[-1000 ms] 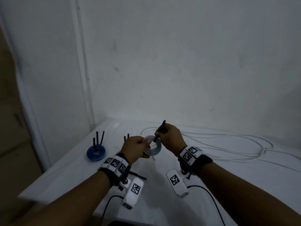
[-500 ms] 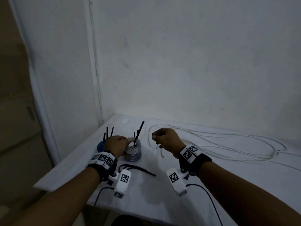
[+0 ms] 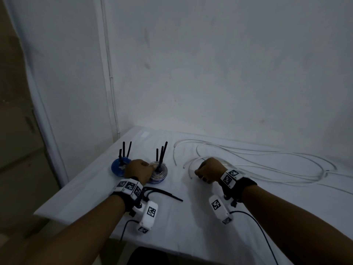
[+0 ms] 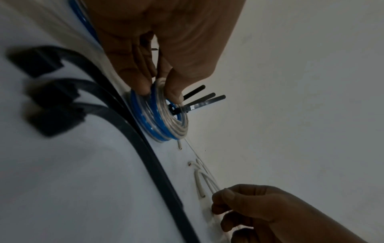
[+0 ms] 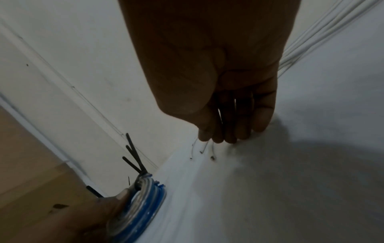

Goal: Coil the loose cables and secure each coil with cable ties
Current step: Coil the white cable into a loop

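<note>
From where I stand, the left hand (image 3: 139,170) covers the near rim of the silver coil (image 3: 160,172) and the side of the blue coil (image 3: 118,167) next to it, so whether the two coils touch is hidden. In the left wrist view the loose cable ties (image 4: 99,105) smear into dark blurs near the lens, and their heads cannot be made out. The right hand (image 3: 209,172) hides its own fingertips in the head view; in its wrist view the fingers (image 5: 243,131) sit in shadow, and whether they actually pinch the white cable (image 3: 267,159) is unclear. That cable runs off the picture's right edge. Both forearms are cut off at the bottom edge.
</note>
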